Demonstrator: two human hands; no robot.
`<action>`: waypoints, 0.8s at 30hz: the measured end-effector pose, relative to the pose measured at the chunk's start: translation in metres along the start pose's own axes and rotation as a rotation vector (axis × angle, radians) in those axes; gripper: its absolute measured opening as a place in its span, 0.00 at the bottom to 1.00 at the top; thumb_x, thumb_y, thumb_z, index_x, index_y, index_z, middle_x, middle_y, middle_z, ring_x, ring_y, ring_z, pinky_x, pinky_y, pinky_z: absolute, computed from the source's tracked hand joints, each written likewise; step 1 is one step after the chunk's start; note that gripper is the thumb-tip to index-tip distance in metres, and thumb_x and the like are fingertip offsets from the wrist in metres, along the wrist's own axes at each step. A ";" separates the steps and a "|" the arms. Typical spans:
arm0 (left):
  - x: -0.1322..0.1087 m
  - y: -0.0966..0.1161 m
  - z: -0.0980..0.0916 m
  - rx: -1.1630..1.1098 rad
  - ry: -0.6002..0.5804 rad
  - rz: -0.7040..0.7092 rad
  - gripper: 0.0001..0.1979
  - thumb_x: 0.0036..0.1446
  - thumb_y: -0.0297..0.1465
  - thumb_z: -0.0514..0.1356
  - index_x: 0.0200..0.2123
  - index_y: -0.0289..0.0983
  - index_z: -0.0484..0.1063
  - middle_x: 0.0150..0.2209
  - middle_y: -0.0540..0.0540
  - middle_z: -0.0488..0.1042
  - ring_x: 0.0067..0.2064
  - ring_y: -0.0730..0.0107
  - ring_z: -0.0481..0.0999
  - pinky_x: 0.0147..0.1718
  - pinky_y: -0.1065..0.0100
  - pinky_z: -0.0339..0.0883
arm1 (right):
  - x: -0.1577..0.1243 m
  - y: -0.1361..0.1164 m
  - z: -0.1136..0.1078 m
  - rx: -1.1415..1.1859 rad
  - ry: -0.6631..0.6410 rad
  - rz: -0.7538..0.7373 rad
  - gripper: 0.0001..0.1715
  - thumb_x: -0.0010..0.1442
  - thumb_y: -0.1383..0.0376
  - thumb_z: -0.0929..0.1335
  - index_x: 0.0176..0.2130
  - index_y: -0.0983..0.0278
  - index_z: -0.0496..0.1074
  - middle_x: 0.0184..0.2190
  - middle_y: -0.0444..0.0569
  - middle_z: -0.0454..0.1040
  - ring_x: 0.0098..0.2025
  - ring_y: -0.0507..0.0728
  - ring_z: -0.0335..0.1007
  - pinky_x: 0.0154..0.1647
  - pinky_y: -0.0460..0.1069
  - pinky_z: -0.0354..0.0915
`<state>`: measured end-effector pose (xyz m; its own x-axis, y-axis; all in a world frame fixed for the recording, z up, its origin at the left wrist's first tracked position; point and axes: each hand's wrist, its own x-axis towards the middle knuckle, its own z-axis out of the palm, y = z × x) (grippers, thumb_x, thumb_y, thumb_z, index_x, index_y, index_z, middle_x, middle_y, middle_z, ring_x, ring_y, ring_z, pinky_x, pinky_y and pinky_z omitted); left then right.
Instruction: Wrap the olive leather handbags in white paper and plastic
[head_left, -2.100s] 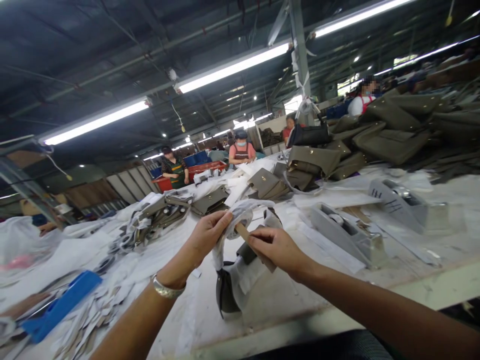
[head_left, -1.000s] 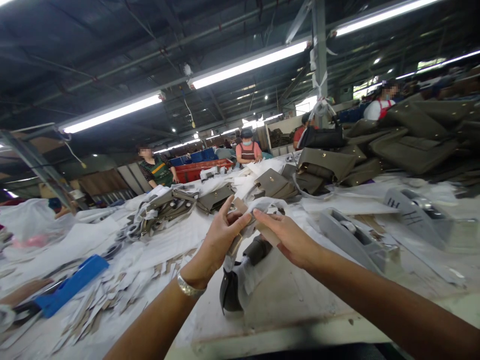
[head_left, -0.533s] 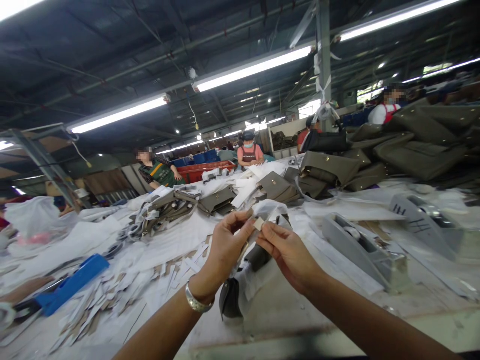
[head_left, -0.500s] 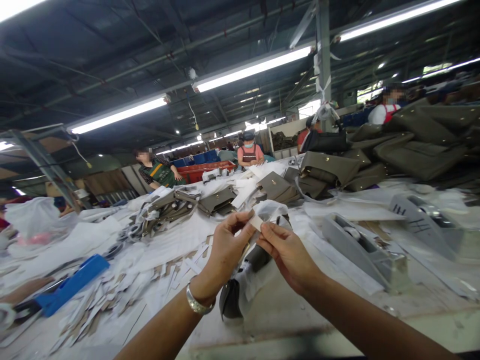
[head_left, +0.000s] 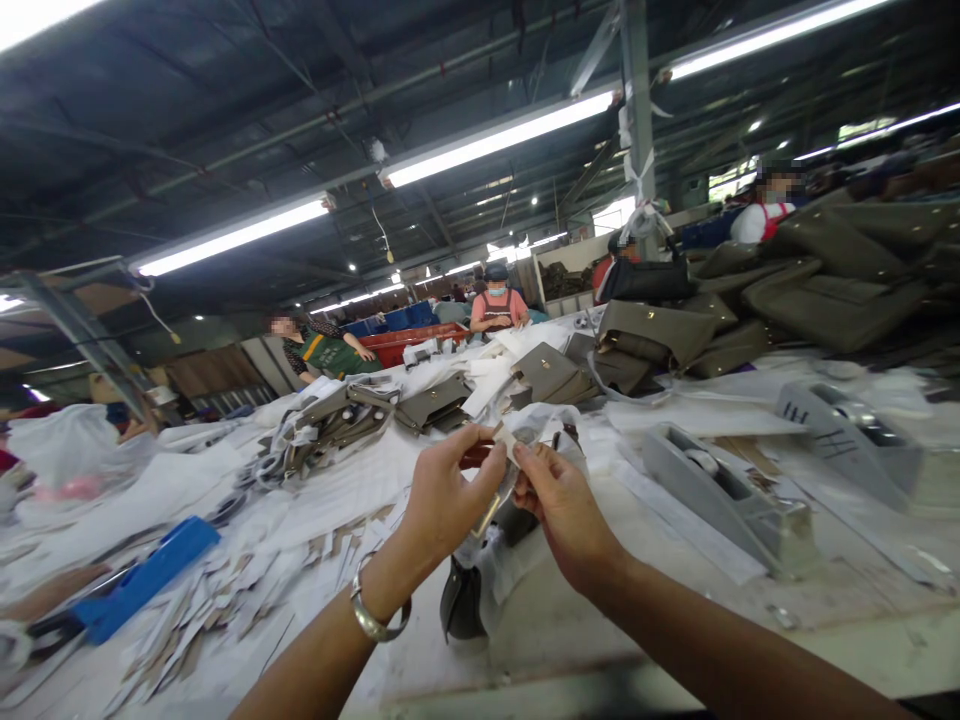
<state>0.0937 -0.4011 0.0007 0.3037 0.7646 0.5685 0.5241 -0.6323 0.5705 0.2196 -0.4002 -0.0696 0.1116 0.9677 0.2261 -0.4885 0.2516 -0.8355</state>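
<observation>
My left hand (head_left: 450,490) and my right hand (head_left: 566,510) meet at the centre, fingertips pinched on a small pale strip (head_left: 507,441), which looks like paper or tape. A silver bangle sits on my left wrist. Beneath the hands lies an olive-grey bag (head_left: 463,600), partly wrapped in white tissue (head_left: 499,570). Below my left thumb shows a shiny gold-coloured edge (head_left: 486,516); what it belongs to is hidden by the hands.
Two grey tape dispensers (head_left: 705,495) stand at the right; a blue dispenser (head_left: 146,580) is at the left beside another person's hand (head_left: 56,588). Paper strips (head_left: 202,610) litter the table. Olive bags (head_left: 832,290) are heaped behind, with co-workers (head_left: 499,305) beyond.
My left hand has turned and its wrist has shifted left. The right fingers have curled in closer over the pale strip. The gold-coloured edge now shows more plainly below the left thumb.
</observation>
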 end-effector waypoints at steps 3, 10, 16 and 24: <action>-0.002 -0.002 -0.003 0.415 0.011 0.177 0.09 0.63 0.31 0.56 0.37 0.38 0.76 0.33 0.46 0.80 0.34 0.67 0.78 0.34 0.70 0.68 | 0.001 -0.002 0.002 0.030 -0.018 0.012 0.23 0.56 0.49 0.72 0.25 0.62 0.65 0.22 0.41 0.66 0.26 0.50 0.61 0.28 0.45 0.61; -0.018 0.008 0.006 1.007 -0.093 0.383 0.23 0.60 0.19 0.50 0.58 0.26 0.68 0.58 0.25 0.70 0.54 0.48 0.76 0.46 0.57 0.75 | 0.001 -0.012 0.005 0.222 -0.108 0.078 0.21 0.47 0.52 0.78 0.28 0.63 0.72 0.27 0.43 0.72 0.30 0.51 0.69 0.35 0.47 0.69; -0.021 0.011 0.012 1.002 -0.172 0.327 0.25 0.59 0.18 0.49 0.60 0.21 0.65 0.59 0.22 0.66 0.60 0.43 0.70 0.52 0.52 0.72 | 0.000 -0.011 0.000 0.230 -0.166 0.085 0.19 0.53 0.51 0.76 0.31 0.64 0.75 0.30 0.46 0.76 0.34 0.53 0.74 0.40 0.49 0.72; -0.006 -0.012 -0.010 0.307 -0.077 0.073 0.20 0.62 0.40 0.59 0.55 0.40 0.73 0.52 0.42 0.78 0.52 0.56 0.78 0.52 0.60 0.71 | 0.004 -0.013 -0.011 0.090 -0.181 0.039 0.19 0.52 0.52 0.76 0.32 0.65 0.77 0.31 0.46 0.76 0.37 0.53 0.74 0.50 0.52 0.72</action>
<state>0.0780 -0.3992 -0.0036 0.4023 0.7331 0.5484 0.7106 -0.6277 0.3178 0.2355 -0.3993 -0.0632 -0.0626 0.9557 0.2876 -0.5656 0.2034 -0.7992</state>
